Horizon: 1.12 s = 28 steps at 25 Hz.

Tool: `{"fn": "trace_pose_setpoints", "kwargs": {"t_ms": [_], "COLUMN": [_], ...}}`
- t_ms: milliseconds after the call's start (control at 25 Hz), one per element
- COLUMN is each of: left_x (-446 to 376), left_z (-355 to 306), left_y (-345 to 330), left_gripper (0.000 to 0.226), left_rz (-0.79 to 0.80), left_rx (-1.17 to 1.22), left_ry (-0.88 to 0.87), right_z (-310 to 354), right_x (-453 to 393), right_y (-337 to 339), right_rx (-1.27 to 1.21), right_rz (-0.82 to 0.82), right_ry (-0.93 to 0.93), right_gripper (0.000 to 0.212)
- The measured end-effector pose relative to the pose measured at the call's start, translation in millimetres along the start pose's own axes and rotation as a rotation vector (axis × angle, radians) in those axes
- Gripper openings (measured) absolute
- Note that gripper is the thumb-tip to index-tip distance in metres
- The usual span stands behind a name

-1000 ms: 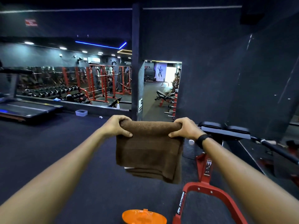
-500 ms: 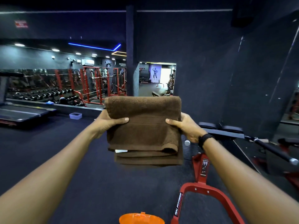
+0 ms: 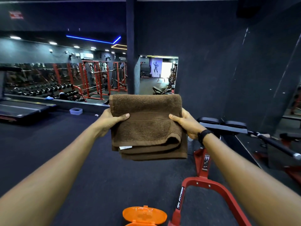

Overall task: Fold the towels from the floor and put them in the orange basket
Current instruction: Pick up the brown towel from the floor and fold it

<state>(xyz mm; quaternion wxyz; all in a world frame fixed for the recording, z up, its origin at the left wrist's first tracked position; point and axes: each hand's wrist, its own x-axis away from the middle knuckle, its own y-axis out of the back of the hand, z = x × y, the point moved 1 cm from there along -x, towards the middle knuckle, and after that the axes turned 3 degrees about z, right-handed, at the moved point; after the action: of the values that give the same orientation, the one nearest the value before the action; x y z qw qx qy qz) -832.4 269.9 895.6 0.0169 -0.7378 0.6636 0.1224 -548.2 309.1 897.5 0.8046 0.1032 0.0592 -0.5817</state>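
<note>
Change since the earlier frames: the folded brown terry towel (image 3: 146, 126), then draped from its top edge with the hands gripping along that edge, now lies as a flat stacked bundle, raised and held by its two sides.

Item: towel, folded into several layers, white care label showing at the lower left edge; held in the air in front of the person, well above the dark gym floor (image 3: 68, 144).

Left hand (image 3: 110, 119): clamps the towel's left side, thumb on top, fingers hidden beneath.

Right hand (image 3: 187, 123): clamps the right side likewise; black band at the wrist.

Orange plastic basket (image 3: 144, 216): on the floor at the bottom edge of view, only partly visible, below and nearer than the towel.

Adjacent: red steel frame of a gym machine (image 3: 210, 186), just right of the basket.

Handling note (judgement): the fold looks finished; the placing step remains. Both sides should stay pinched and level so the layers do not slide, and the bundle should be lowered straight into the basket, clear of the frame.
</note>
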Motion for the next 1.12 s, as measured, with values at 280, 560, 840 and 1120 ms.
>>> {"fn": "trace_pose_setpoints", "kwargs": {"t_ms": [280,560,840,1120], "left_x": [-8.1,-23.8,-46.8,-64.4], "left_z": [11.1,56.8,128.9,223.9], "left_y": [19.7,30.8,5.2,-35.8], "left_gripper": [0.021,0.044,0.054,0.038], "left_rz": [0.035,-0.027,0.068,0.143], "left_rx": [0.001,-0.122,-0.412,-0.497], "left_ry": [0.054,0.214,0.212,0.273], "right_z": [-4.1,-19.7,-82.0,-201.2], "right_x": [-13.7,-25.3,-47.4,-61.8], "right_y": [-15.5,-35.6,-31.3,-2.4], "right_rx": [0.023,0.199,0.656,0.826], "right_rz": [0.013,-0.044,-0.054,0.006], "right_ry": [-0.031,-0.019,-0.151,-0.410], "right_gripper": [0.039,0.037,0.023,0.035]}}
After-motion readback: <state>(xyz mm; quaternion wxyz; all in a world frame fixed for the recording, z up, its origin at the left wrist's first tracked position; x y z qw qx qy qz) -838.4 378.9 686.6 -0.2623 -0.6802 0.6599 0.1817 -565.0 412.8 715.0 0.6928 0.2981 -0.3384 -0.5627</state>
